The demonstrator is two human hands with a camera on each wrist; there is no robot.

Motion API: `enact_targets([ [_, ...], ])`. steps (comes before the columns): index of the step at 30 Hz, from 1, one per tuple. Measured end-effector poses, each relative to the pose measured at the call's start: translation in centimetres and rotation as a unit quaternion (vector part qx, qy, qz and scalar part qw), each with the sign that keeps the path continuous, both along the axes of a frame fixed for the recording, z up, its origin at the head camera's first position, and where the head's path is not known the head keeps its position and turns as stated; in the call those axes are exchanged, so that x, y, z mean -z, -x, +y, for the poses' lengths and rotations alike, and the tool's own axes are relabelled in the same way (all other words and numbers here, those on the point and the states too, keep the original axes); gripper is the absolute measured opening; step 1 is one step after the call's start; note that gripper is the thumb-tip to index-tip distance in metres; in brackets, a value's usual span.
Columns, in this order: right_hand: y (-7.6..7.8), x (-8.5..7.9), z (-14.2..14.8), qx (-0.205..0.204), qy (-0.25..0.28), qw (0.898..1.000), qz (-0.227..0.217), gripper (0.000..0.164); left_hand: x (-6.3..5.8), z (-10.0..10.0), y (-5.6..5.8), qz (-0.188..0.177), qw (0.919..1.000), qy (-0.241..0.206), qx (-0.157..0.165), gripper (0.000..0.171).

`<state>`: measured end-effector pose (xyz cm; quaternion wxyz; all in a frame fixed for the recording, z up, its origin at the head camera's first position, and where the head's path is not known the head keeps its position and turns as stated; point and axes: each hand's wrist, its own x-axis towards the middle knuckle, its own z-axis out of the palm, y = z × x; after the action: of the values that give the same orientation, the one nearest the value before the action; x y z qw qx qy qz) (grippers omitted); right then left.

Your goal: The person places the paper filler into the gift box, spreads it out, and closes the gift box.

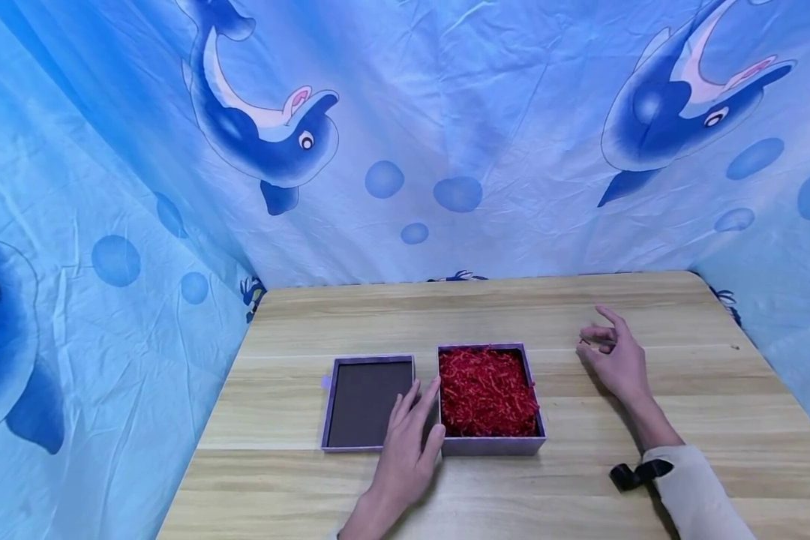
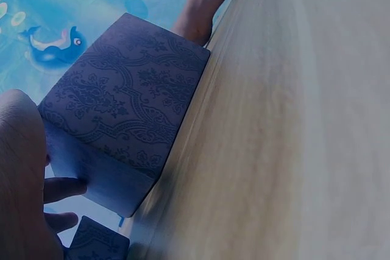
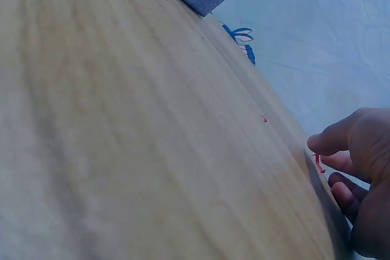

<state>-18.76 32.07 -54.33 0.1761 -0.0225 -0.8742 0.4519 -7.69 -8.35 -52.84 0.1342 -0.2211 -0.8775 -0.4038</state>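
Observation:
A purple patterned box (image 1: pixel 493 446) stands on the table, filled with red shredded paper (image 1: pixel 487 391). Its shallow dark-lined lid (image 1: pixel 370 405) lies just left of it, inside facing up. My left hand (image 1: pixel 408 450) reaches between the two, its fairly straight fingers resting against the box's left side; in the left wrist view the patterned box wall (image 2: pixel 122 95) fills the space beyond the fingers. Off to the right, my right hand (image 1: pixel 617 364) is held low over the table. Between its thumb and finger it pinches a thin red paper shred (image 3: pixel 319 164).
A wood-grain table (image 1: pixel 277 487) carries everything. One tiny red scrap (image 3: pixel 264 119) lies on it, and a small dark speck (image 1: pixel 735 346) shows near the right edge. Blue dolphin-printed curtains (image 1: pixel 405 120) hang behind and at both sides.

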Motion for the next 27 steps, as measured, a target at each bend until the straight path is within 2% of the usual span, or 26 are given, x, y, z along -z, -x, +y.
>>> enact_targets([
  [10,0.9,1.1,0.1,0.021,-0.042,0.999,0.024,0.075,0.2,0.0,0.1,0.008,1.0000,0.002,-0.003,0.066],
  [17,0.9,1.3,0.0,0.029,-0.057,0.997,0.053,0.069,0.2,0.0,0.0,0.009,0.9999,0.004,-0.002,0.065],
  [23,0.3,0.8,-0.5,0.031,-0.053,0.997,0.052,0.067,0.2,0.0,0.1,0.007,1.0000,0.003,0.000,0.065],
  [27,-0.3,-0.5,-1.9,0.013,-0.022,0.996,0.087,0.064,0.1,0.0,0.1,0.005,1.0000,0.000,0.001,0.066],
])
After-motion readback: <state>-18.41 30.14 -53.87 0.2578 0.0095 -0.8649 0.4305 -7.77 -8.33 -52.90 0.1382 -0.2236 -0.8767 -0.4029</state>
